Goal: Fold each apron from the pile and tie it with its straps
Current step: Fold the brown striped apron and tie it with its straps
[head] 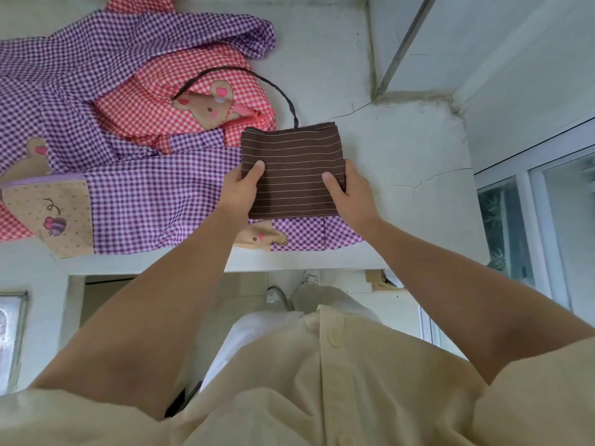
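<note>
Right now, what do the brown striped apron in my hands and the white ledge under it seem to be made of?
Brown striped apron: thin woven cloth, likely cotton, matte; it folds into soft flat layers and carries fine pale lines. White ledge: painted concrete or plaster, matte and slightly rough; hairline cracks run across it.

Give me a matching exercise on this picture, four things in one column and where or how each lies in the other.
1. brown pinstriped folded apron
2. purple checked apron
3. red checked apron
4. thin dark strap

A. arcs over the red checked apron
B. pinched between left hand and right hand
C. spread along the ledge front
D. bunched behind the others

Pairs: 1-B, 2-C, 3-D, 4-A
</note>
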Demonstrator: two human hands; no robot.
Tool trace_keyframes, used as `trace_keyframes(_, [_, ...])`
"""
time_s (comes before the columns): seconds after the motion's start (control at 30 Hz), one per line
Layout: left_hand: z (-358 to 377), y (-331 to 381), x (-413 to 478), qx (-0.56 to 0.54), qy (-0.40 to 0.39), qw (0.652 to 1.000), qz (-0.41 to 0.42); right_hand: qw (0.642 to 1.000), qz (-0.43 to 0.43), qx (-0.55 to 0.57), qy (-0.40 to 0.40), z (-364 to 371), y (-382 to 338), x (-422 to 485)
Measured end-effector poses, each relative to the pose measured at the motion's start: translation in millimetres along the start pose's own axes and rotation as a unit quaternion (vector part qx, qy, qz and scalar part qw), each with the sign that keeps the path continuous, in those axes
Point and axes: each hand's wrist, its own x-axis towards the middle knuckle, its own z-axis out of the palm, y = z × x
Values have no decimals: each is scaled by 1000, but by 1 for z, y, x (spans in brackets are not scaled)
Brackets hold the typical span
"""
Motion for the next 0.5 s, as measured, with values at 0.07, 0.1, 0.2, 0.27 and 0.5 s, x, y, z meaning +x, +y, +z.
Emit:
trace_keyframes(0.07, [0, 1, 4, 13, 12, 1000, 1, 998, -11, -61, 18, 1, -3, 4])
trace_keyframes(0.1, [1, -1, 5, 28, 14, 999, 9, 996, -8, -87, 25, 2, -4, 5])
trace_keyframes(0.2, [4, -5, 9, 70, 32, 996, 37, 989, 30, -137, 47, 8, -6, 9])
trace_keyframes(0.27, [7, -6, 12, 101, 50, 991, 66, 987, 46, -144, 59, 11, -8, 11])
trace_keyframes(0.5, [1, -19, 22, 291, 190, 925, 152, 976, 76, -199, 51, 9, -17, 26])
